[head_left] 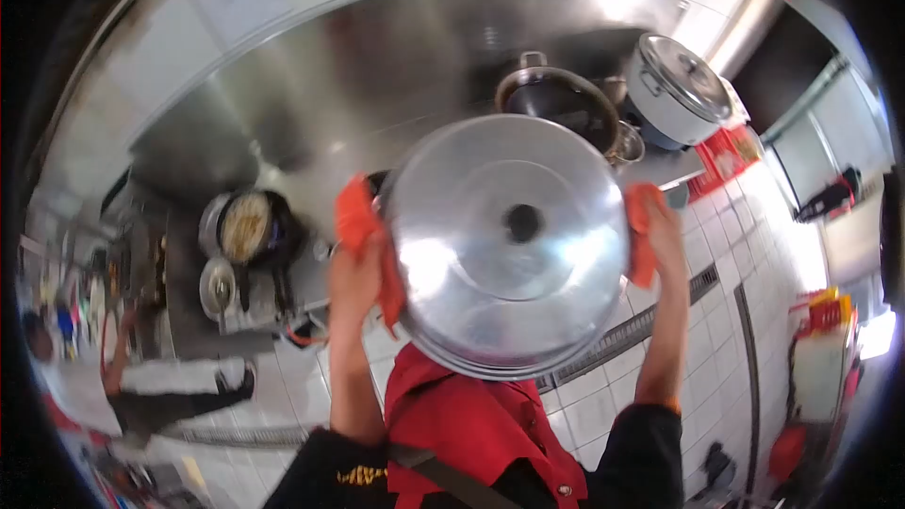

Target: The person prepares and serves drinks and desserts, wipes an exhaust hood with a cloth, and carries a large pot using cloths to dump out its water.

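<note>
A large round metal pot with a domed, shiny lid (471,226) is held out in front of my body, its black knob (523,223) facing up at me. The lid hides most of the pot; only a rim shows along the near edge. My left hand (358,271) is closed on the pot's left side through an orange cloth (356,210). On the opposite side my right hand (666,231) grips through a second orange cloth (643,266). Both cloths cover whatever handles are there.
Behind the pot, a wide dark pan (556,99) and a white lidded cooker (674,94) stand on the steel counter. Left, a pan of food (247,226) sits on the stove. Another person (113,386) is at far left. A floor drain grate (650,325) crosses the tiles.
</note>
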A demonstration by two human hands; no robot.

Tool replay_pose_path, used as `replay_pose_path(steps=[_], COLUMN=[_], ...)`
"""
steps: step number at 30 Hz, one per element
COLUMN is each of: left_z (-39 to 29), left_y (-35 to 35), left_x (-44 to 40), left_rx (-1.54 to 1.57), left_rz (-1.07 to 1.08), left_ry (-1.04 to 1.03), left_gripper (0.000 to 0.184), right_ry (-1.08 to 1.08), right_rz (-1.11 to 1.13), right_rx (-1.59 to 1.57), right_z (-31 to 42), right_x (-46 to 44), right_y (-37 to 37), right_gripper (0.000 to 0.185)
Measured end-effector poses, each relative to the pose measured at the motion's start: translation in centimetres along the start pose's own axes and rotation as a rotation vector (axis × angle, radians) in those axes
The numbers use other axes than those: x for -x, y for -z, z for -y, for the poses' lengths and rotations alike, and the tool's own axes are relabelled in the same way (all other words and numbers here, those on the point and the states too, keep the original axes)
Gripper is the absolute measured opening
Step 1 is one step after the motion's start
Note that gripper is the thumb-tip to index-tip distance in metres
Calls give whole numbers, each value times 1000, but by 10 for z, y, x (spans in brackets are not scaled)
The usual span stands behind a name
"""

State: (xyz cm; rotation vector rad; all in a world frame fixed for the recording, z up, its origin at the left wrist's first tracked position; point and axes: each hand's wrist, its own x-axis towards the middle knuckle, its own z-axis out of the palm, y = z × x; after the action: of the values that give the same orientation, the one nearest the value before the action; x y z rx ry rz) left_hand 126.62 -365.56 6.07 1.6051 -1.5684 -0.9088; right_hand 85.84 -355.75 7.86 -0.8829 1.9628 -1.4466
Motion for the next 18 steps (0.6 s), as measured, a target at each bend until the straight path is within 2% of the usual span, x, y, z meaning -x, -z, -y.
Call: replay_pose_path(steps=[1, 2, 3, 4, 5, 6, 7, 9, 11, 12, 13, 14, 15, 16, 17, 18], left_z=[-25, -4, -15, -17, -28, -38, -55, -38, -67, -62, -75, -93, -87, -92, -105, -102], left_y=[-5, -28, -41, -58, -71, -86, -97, -154, -186, -222, -248, -265, -301, -332, -359, -397], left_x=[9, 12, 28, 41, 58, 72, 89, 125, 172, 196, 218, 248, 269, 294, 320, 342], left_rx=[-121, -122, -47, -148, -87, -132, -270, -139, -178, 23, -6, -141, 94, 264, 243, 279], left_rz=[151, 101, 119, 172, 238, 302, 434, 398, 581, 579, 702, 764, 828, 894, 927, 918], left_ry=[53, -135, -235, -158, -202, -176, -57, -255, -364, -474, -336, -298, -256, -214, -156, -162], left_gripper=[40, 41, 43, 48, 53, 56, 44, 44, 44, 39, 39, 36, 28, 22, 22, 25], right_ry=[-59, -159, -142, -134, -102, -272, -272, -314, -308, -153, 11, 149, -117, -299, -468, -520], right_rz=[-79, -105, -149, -247, -347, -325, -391, -430, -442, -466, -440, -502, -723, -800, -903, -1010], right_rx=[0, -71, 45, 94, 44, 139, 132, -14, -166, 12, 1001, 1007, 738, 500, 260, 306], right_z=[5, -15, -26, -43, -84, -99, -92, -127, -141, -156, -178, -207, -233, -235, -237, -234], right_x=[22, 34, 55, 74, 86, 103, 134, 177, 224, 253, 271, 300, 321, 339, 358, 379], right_y=[19, 47, 73, 98, 130, 164, 176, 233, 278, 302, 334, 368, 396, 421, 445, 467], right_gripper=[34, 36, 37, 40, 43, 46, 50, 51, 43, 34, 28, 21, 23, 31, 41, 45])
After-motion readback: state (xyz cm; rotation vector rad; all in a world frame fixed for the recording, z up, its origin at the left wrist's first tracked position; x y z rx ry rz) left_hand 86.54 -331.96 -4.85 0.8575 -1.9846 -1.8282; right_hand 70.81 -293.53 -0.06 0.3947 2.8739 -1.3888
